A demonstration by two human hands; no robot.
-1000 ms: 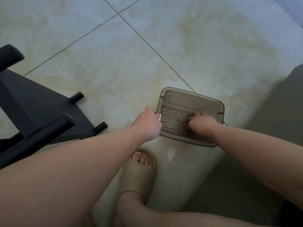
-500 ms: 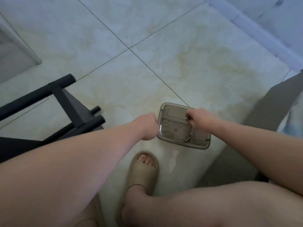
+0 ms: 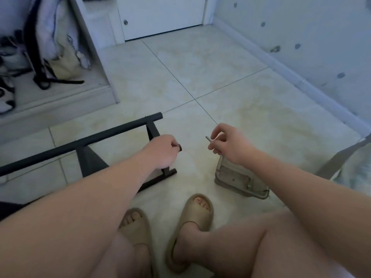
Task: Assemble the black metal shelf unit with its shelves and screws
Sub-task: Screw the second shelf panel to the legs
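Left of the tray (image 3: 234, 175), our left hand (image 3: 161, 151) grips the black frame (image 3: 88, 163); our right hand (image 3: 227, 145) pinches 1 slim metal piece (image 3: 210, 139); most assembly, we judge, remains.

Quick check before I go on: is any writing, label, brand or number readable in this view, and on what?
No text can be read anywhere.
Clear tray: moulded ribs only, no lettering.
Black shelf frame, a tube end in the left hand's grip: no label shows.
Metal pin pinched by the right hand: too small to tell.
Sandals: no brand visible.
Bags at far left: too blurred.
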